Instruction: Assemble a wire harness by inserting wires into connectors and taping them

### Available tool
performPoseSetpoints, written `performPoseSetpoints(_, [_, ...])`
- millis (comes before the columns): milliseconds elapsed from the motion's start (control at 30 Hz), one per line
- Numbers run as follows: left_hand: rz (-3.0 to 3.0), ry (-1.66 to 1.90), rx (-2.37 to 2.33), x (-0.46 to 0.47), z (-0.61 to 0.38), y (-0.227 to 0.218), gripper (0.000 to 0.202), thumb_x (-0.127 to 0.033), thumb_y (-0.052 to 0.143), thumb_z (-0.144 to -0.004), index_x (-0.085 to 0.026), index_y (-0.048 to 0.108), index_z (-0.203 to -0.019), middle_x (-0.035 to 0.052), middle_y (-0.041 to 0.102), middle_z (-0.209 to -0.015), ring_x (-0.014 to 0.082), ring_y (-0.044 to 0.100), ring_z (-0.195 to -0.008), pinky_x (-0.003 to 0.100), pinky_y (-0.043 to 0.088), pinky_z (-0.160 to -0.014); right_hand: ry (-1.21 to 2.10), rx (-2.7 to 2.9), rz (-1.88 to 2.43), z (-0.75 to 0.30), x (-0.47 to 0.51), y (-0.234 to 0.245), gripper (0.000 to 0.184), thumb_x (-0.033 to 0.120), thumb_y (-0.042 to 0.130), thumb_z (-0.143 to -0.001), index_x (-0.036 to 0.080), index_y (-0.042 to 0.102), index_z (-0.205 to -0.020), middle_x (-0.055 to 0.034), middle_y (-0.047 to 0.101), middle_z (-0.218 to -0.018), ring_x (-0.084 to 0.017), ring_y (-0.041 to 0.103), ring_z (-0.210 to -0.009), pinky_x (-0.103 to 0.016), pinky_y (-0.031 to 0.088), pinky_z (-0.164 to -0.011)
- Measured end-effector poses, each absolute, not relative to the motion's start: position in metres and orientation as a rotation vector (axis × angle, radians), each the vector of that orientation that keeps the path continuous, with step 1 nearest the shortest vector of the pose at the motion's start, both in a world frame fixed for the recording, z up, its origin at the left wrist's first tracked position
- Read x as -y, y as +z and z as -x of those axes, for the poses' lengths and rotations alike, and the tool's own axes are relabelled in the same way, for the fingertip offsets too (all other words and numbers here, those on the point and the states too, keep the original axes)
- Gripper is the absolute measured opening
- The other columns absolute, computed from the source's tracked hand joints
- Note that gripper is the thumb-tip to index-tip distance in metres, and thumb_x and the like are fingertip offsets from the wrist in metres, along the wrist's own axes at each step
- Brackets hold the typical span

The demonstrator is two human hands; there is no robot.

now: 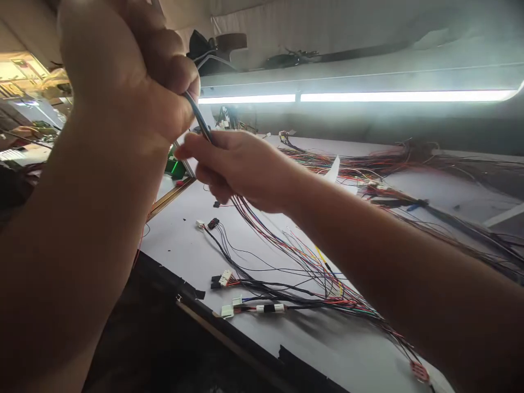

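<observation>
A bundle of thin wires (200,117) runs between my two raised hands. My left hand (164,82), in a fist at the upper left, grips its upper part. Just below and to the right, my right hand (229,164) is closed around the same bundle. From under it, loose coloured wires (262,232) fan down to the white tabletop. On the table below lie wire ends with a white connector (225,278), a pale connector (227,311) and a small black connector (213,223). What the left fingertips touch is partly hidden.
A lit tube lamp (393,97) runs along the back. More wire harnesses (360,164) lie spread at the back right. The table's near edge has black tape (176,281). A green object (176,168) stands behind my hands, and a red round piece (420,371) lies at lower right.
</observation>
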State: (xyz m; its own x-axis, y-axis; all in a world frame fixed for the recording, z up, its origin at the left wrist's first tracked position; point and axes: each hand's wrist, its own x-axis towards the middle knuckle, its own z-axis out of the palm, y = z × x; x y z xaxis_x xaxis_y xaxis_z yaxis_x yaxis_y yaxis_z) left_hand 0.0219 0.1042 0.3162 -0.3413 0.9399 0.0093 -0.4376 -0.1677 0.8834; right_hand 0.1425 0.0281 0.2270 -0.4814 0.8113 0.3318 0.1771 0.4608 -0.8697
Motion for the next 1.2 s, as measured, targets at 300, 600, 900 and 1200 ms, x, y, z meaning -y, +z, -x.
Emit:
performPoseSetpoints(300, [-0.815, 1.783, -0.956, -0.144, 0.030, 0.262, 0.018, -0.013, 0.031, -0.089, -0.019, 0.046, -0.081, -0.0052, 0.010, -0.058, 0.0095, 0.010, -0.046, 0.025, 0.025, -0.051, 1.453, 1.694, 1.373, -0.206, 0.040, 0.059, 0.026, 0.030, 0.040, -0.090, 0.018, 0.055, -0.073, 0.0051, 0.038, -0.052, -0.007, 0.033, -0.044, -0.019, 0.028, -0.041])
performPoseSetpoints(600, [-1.078, 1.524, -0.812, -0.117, -0.002, 0.263, 0.021, -0.014, 0.027, -0.094, -0.015, 0.048, -0.091, -0.0074, 0.006, -0.054, 0.0025, 0.010, -0.042, 0.019, 0.022, -0.055, 1.226, 1.947, 1.257, -0.231, -0.003, 0.120, 0.070, 0.039, 0.073, -0.070, 0.021, 0.047, -0.134, -0.0098, 0.053, -0.131, -0.025, 0.050, -0.117, -0.036, 0.042, -0.095])
performPoseSetpoints(900, [-2.381, 1.547, -0.906, -0.082, -0.027, 0.287, 0.042, -0.040, 0.032, -0.094, -0.012, 0.054, -0.072, -0.0035, 0.045, -0.064, 0.0111, 0.059, -0.067, 0.032, 0.042, -0.072, 0.991, 1.627, 0.552, -0.134, -0.061, 0.253, 0.019, 0.031, 0.043, -0.093, 0.021, 0.057, -0.088, 0.0024, 0.063, -0.089, -0.009, 0.060, -0.087, -0.021, 0.050, -0.078])
performPoseSetpoints(1200, [-2.377, 1.063, -0.905, -0.107, -0.005, 0.244, 0.051, -0.049, 0.021, -0.096, -0.015, 0.058, -0.104, 0.0028, 0.053, -0.084, 0.0194, 0.058, -0.093, 0.033, 0.044, -0.078, 1.237, 1.343, 0.670, -0.150, -0.057, 0.222, 0.028, 0.025, 0.050, -0.090, 0.019, 0.043, -0.064, 0.0077, 0.031, -0.056, -0.002, 0.025, -0.041, -0.015, 0.023, -0.037])
